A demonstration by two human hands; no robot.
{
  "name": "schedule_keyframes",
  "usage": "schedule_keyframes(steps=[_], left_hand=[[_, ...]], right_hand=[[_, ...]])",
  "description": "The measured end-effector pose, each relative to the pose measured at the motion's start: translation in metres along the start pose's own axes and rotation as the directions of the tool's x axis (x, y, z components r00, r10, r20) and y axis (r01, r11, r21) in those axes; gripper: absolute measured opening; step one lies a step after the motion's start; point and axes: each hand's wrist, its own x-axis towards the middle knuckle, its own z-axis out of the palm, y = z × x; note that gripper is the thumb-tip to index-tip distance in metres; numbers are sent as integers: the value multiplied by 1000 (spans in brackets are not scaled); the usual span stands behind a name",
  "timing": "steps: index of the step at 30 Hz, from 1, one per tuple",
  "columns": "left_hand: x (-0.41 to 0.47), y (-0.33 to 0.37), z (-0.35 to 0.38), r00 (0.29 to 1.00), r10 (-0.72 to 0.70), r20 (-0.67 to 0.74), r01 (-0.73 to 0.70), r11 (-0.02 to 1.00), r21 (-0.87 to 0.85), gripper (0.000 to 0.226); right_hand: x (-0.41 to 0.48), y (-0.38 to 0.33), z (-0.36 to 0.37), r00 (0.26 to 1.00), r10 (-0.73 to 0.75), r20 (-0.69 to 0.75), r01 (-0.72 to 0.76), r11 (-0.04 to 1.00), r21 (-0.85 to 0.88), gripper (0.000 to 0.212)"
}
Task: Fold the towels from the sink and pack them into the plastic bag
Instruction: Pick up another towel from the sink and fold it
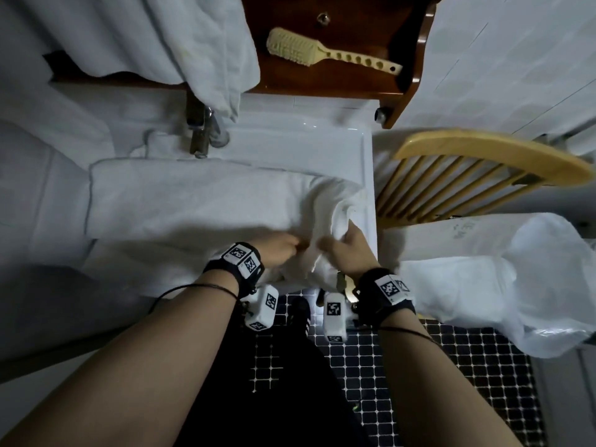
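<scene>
A white towel (193, 201) lies spread across the white sink (309, 140), bunched up at its right end. My left hand (279, 251) pinches the towel's near edge at the sink's front. My right hand (350, 250) grips the bunched right part of the same towel, close beside the left hand. A translucent white plastic bag (529, 285) lies to the right of the sink with a folded white towel (451, 285) showing inside it.
A tap (203, 130) stands at the sink's back left. Another white towel (154, 40) hangs down above it. A cream brush (329, 53) rests on a dark wooden shelf (354, 82). A wooden chair back (477, 175) stands right of the sink. Dark tiled floor (451, 366) lies below.
</scene>
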Motion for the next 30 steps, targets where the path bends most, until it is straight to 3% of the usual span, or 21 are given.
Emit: schedule_keyframes(steps=[1,3,5,7,9,11,13,14,16,19,21,22,24,26,28,30], left_hand=[[-1,-12,-7,999,-36,-38,31,991,-131,28],[-10,-37,-26,974,-160,-163,77,902,-426,32],[-22,-65,-47,929,-251,-272,69,840,-538,66],[-47,-67,-65,899,-243,-365,-3,828,-561,77],[-61,-69,-77,856,-212,-471,-61,864,-500,70],[-68,-77,-81,751,-128,-648,-42,970,-241,70],[-68,-81,-83,673,50,-738,-37,999,34,55],[-66,-84,-82,675,128,-727,-55,991,123,47],[-60,-89,-79,773,211,-598,-111,973,201,49],[-54,-97,-66,920,127,-371,-64,982,177,60],[-52,-105,-59,950,84,-300,-40,988,149,69],[-53,-106,-57,961,76,-265,-39,989,142,74],[-55,-108,-58,978,56,-200,-28,990,140,80],[-57,-106,-59,986,23,-163,-1,992,130,83],[-58,-104,-61,988,20,-153,4,988,152,82],[-59,-101,-62,986,17,-168,8,989,147,80]], right_hand=[[0,-7,11,999,-31,12,31,999,13,28],[3,-22,40,994,-96,42,97,995,-15,60],[7,-38,75,968,-192,160,209,973,-98,90],[7,-51,108,939,-175,298,228,962,-153,97],[8,-59,140,895,-120,429,192,973,-130,105],[20,-44,166,879,-83,470,123,991,-55,114],[37,-26,181,882,-117,457,134,991,-6,114],[39,-24,182,892,-145,429,160,987,3,113],[35,-31,175,932,-174,317,178,984,19,101],[33,-27,157,970,-235,-53,237,971,26,58],[29,-20,148,914,-212,-347,227,974,3,42],[27,-16,146,884,-199,-423,200,979,-42,47],[29,-7,144,911,-152,-384,97,982,-160,76],[30,-6,144,970,14,-245,-53,987,-153,97],[32,-13,141,978,124,-169,-134,990,-52,99],[34,-19,133,986,109,-127,-107,994,24,92]])
